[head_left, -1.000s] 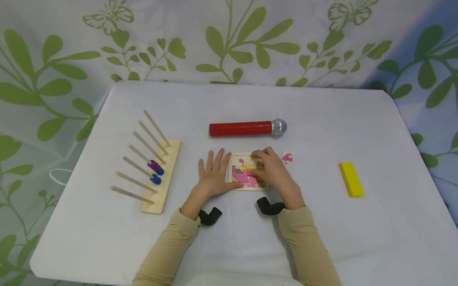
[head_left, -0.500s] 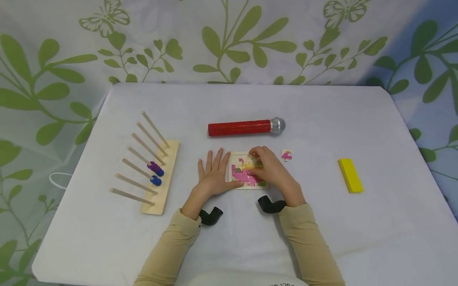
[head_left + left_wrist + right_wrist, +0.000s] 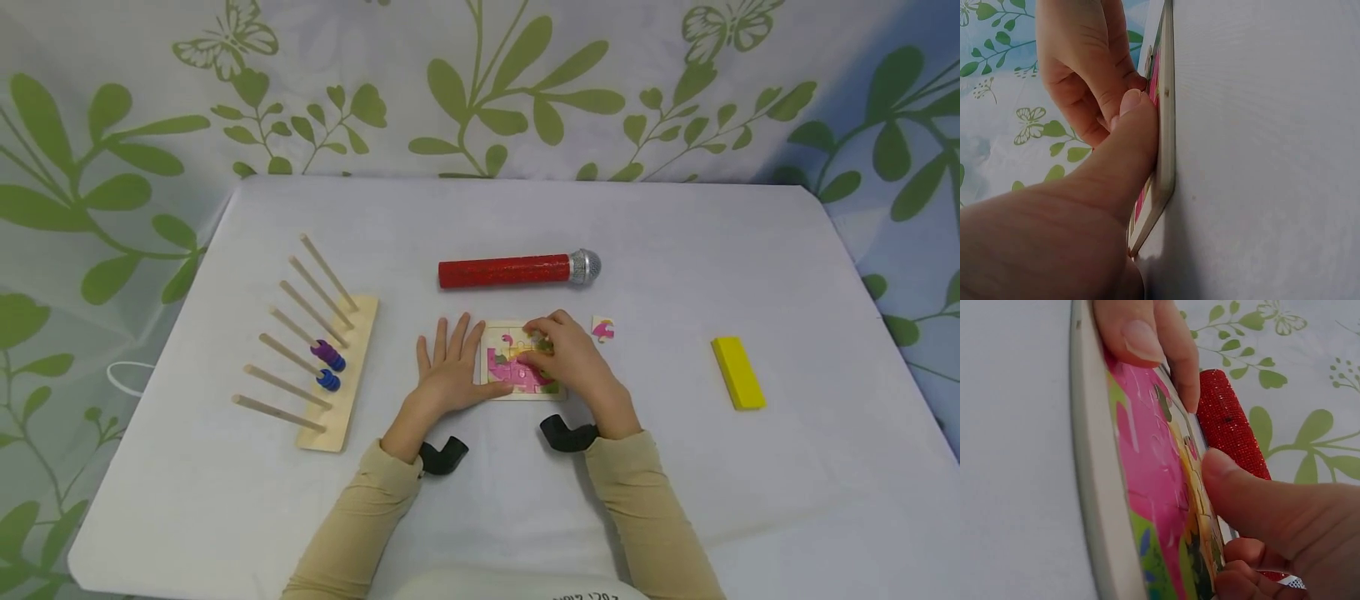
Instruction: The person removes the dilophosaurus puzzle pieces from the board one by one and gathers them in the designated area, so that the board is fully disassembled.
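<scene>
A small jigsaw puzzle in a pale wooden frame (image 3: 536, 397) lies mid-table, showing a pink picture with green and yellow parts. My left hand (image 3: 447, 379) rests at its left side, fingers spread and thumb laid over the frame's near edge. Over the upper right of the puzzle, my right hand (image 3: 573, 358) pinches a puzzle piece (image 3: 542, 342) with bent fingers and thumb; the hand hides part of it. In the right wrist view, the right thumb (image 3: 1219, 464) touches the puzzle's surface. A loose pink-and-white puzzle piece (image 3: 603, 328) lies just right of the frame.
Behind the puzzle lies a red microphone (image 3: 517, 270) with a silver head. A wooden peg rack (image 3: 352, 367) with purple and blue rings stands at left. At right is a yellow block (image 3: 738, 372). Black curved pieces (image 3: 567, 434) sit at both wrists.
Both hands keep nearly the same places on the puzzle, with at most slight finger movement at the right hand. The head view shifts a little.
</scene>
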`<state>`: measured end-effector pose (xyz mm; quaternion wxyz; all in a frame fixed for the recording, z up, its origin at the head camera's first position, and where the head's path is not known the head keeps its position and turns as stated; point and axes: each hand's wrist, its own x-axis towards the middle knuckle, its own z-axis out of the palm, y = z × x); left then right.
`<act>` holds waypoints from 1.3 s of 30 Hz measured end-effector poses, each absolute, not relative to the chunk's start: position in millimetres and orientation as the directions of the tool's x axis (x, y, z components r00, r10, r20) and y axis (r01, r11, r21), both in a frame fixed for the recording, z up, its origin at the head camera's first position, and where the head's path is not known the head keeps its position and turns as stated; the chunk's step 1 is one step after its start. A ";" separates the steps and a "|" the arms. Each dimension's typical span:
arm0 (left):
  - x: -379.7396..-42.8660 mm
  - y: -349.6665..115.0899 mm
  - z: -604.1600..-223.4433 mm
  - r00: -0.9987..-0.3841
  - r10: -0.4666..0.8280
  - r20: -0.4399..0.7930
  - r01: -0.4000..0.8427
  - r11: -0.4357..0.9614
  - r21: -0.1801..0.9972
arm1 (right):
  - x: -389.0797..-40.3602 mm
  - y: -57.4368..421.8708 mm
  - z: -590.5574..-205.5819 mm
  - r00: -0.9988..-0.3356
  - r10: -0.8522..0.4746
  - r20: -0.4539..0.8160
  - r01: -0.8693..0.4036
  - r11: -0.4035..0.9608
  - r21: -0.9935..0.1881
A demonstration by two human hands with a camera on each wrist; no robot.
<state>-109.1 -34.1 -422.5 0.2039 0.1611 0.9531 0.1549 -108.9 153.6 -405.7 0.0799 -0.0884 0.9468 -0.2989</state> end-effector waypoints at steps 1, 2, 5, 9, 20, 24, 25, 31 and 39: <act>-109.0 -33.9 -422.4 -0.865 0.369 -0.339 0.243 0.901 0.361 | -109.1 153.2 -406.6 -0.973 -0.213 -0.093 -0.123 0.811 -0.571; -108.9 -33.8 -422.3 -0.866 0.368 -0.339 0.242 0.901 0.360 | -109.3 152.7 -407.4 -0.974 -0.209 -0.089 -0.124 0.816 -0.565; -108.9 -33.7 -423.1 -0.867 0.365 -0.339 0.242 0.903 0.355 | -109.6 151.2 -408.9 -0.975 -0.205 -0.088 -0.124 0.824 -0.553; -108.9 -33.3 -423.6 -0.867 0.364 -0.340 0.240 0.903 0.356 | -109.9 151.8 -408.9 -0.973 -0.214 -0.091 -0.127 0.817 -0.563; -108.9 -32.4 -420.4 -0.862 0.365 -0.351 0.227 0.898 0.376 | -112.1 160.7 -408.2 -0.957 -0.272 -0.098 -0.129 0.705 -0.698; -108.8 -33.0 -420.5 -0.866 0.357 -0.349 0.221 0.901 0.374 | -113.7 167.3 -407.8 -0.959 -0.273 -0.075 -0.135 0.674 -0.726; -108.7 -33.2 -420.7 -0.867 0.358 -0.346 0.222 0.900 0.375 | -114.0 171.4 -407.3 -0.962 -0.265 -0.066 -0.132 0.662 -0.738; -107.9 -34.2 -422.1 -0.869 0.362 -0.337 0.220 0.893 0.392 | -108.2 229.0 -403.7 -0.992 -0.120 0.036 -0.102 0.604 -0.790; -107.6 -32.1 -420.5 -0.868 0.360 -0.342 0.219 0.895 0.388 | -85.1 289.2 -400.0 -0.982 0.061 -0.181 0.175 0.668 -0.723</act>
